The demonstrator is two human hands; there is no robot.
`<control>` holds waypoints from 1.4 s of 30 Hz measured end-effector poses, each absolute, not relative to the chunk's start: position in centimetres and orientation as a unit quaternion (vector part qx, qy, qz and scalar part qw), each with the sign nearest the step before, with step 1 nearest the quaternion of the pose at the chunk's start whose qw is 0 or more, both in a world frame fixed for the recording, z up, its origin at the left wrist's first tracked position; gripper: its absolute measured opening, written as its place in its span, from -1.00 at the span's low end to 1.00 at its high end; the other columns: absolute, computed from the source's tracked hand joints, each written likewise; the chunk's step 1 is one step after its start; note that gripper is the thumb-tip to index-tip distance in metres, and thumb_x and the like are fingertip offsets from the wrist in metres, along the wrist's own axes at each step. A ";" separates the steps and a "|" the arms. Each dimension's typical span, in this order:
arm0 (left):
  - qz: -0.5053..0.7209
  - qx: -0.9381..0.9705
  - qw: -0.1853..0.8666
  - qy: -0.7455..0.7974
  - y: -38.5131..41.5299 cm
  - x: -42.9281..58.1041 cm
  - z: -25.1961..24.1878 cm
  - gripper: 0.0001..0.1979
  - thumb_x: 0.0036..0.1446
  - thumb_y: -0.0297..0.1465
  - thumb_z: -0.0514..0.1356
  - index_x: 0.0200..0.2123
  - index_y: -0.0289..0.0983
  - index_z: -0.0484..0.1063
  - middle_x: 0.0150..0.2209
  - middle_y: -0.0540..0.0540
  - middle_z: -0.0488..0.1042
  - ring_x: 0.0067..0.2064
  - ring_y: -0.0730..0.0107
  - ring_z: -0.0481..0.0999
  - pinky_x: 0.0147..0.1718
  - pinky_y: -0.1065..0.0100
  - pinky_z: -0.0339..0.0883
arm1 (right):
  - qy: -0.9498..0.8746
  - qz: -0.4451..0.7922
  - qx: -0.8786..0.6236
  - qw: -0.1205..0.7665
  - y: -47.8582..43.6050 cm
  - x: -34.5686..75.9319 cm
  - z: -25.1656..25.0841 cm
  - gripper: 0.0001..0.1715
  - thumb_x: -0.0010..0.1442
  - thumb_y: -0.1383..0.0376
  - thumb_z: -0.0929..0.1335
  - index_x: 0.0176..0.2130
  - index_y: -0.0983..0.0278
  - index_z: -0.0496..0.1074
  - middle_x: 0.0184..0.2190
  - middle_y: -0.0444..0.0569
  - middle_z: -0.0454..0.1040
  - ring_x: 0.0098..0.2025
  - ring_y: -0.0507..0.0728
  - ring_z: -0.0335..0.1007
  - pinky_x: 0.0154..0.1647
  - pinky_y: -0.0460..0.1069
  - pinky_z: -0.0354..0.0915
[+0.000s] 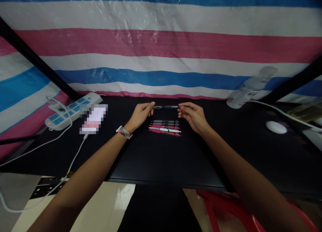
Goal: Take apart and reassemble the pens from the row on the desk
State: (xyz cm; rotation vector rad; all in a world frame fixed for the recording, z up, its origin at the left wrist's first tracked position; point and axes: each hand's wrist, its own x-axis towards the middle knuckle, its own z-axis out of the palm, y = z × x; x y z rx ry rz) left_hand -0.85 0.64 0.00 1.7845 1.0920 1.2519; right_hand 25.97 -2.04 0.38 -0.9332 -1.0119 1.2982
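A dark pen (166, 107) with a clear section lies level between my two hands, near the back of the black table. My left hand (141, 114), with a colourful woven band at the wrist, pinches its left end between thumb and fingers. The right end is pinched by my right hand (192, 115). Just in front of it, several pens (164, 126) lie side by side in a row, some grey and dark, some pink-red, one white and grey.
A white power strip (72, 111) with blue sockets and a charging phone, blurred out (95, 119), are at left. A clear bottle (249, 89) and a white computer mouse (276, 127) stand at right. Striped sheeting (161, 44) hangs behind the table (161, 161).
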 end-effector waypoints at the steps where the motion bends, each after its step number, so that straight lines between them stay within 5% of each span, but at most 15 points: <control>1: 0.477 0.687 0.342 0.428 0.6 -0.9 0.0 -0.27 0.43 0.21 0.20 -0.61 -0.20 0.47 -0.64 0.00 0.34 -0.56 0.44 0.30 -0.46 0.30 0.19 | -0.437 0.555 -0.397 0.586 -2.0 26.0 0.4 -0.70 0.01 0.18 0.69 -0.25 0.21 0.74 -0.36 -0.02 0.66 -0.37 0.07 0.55 -0.25 0.04 0.57; 13: 0.468 0.666 0.381 0.439 0.9 -0.9 -0.1 -0.28 0.42 0.17 0.23 -0.64 -0.21 0.44 -0.59 -0.06 0.45 -0.56 0.46 0.30 -0.47 0.29 0.17 | -0.508 0.528 -0.384 0.562 -2.3 26.0 0.4 -0.65 0.03 0.12 0.71 -0.23 0.21 0.74 -0.38 -0.03 0.68 -0.35 0.10 0.61 -0.21 0.06 0.58; 19: 0.503 0.646 0.428 0.384 1.1 -0.8 -0.2 -0.72 0.19 -0.12 0.51 -0.25 -0.18 0.63 -0.41 -0.03 0.56 -0.36 0.37 0.54 -0.34 0.31 0.41 | -0.469 0.548 -0.391 0.572 -2.3 26.0 0.6 -0.66 -0.01 0.13 0.71 -0.27 0.23 0.74 -0.38 0.01 0.69 -0.41 0.07 0.53 -0.30 0.04 0.53; 23: 0.498 0.640 0.449 0.374 1.0 -0.7 -0.3 -0.77 0.36 -0.16 0.37 -0.14 -0.20 0.65 -0.41 -0.04 0.56 -0.37 0.38 0.56 -0.36 0.33 0.40 | -0.457 0.555 -0.390 0.575 -2.3 25.8 0.7 -0.66 -0.04 0.15 0.71 -0.28 0.24 0.74 -0.40 0.00 0.68 -0.43 0.06 0.51 -0.32 0.04 0.51; 27: 0.515 0.655 0.420 0.359 1.0 -0.6 -0.2 -0.64 0.13 -0.35 0.53 -0.01 -0.20 0.63 -0.20 -0.09 0.65 -0.17 0.32 0.65 -0.20 0.31 0.49 | -0.452 0.559 -0.391 0.575 -2.3 25.6 0.6 -0.68 -0.03 0.15 0.70 -0.29 0.23 0.74 -0.40 0.00 0.67 -0.42 0.07 0.50 -0.32 0.04 0.50; 32: 0.487 0.655 0.433 0.382 1.0 -0.7 -0.4 -0.78 0.39 -0.21 0.36 -0.02 -0.20 0.66 -0.36 -0.07 0.63 -0.29 0.34 0.64 -0.31 0.33 0.42 | -0.456 0.562 -0.389 0.570 -2.3 25.5 0.4 -0.72 0.01 0.17 0.69 -0.28 0.21 0.73 -0.38 -0.01 0.68 -0.40 0.08 0.51 -0.28 0.06 0.52; 38: 0.503 0.676 0.389 0.373 0.6 -0.5 0.0 -0.63 0.16 -0.41 0.50 0.05 -0.19 0.65 -0.08 -0.14 0.73 -0.06 0.25 0.71 -0.15 0.30 0.48 | -0.452 0.555 -0.392 0.578 -2.3 25.5 0.4 -0.77 0.04 0.20 0.66 -0.28 0.22 0.73 -0.39 -0.01 0.67 -0.41 0.07 0.51 -0.27 0.06 0.52; 42: 0.477 0.669 0.408 0.398 0.5 -0.5 0.1 -0.79 0.33 -0.22 0.40 -0.11 -0.23 0.72 -0.26 -0.14 0.73 -0.21 0.28 0.68 -0.19 0.28 0.49 | -0.457 0.549 -0.396 0.577 -2.4 25.4 0.5 -0.74 0.05 0.19 0.67 -0.26 0.21 0.72 -0.37 -0.01 0.67 -0.38 0.09 0.54 -0.23 0.08 0.54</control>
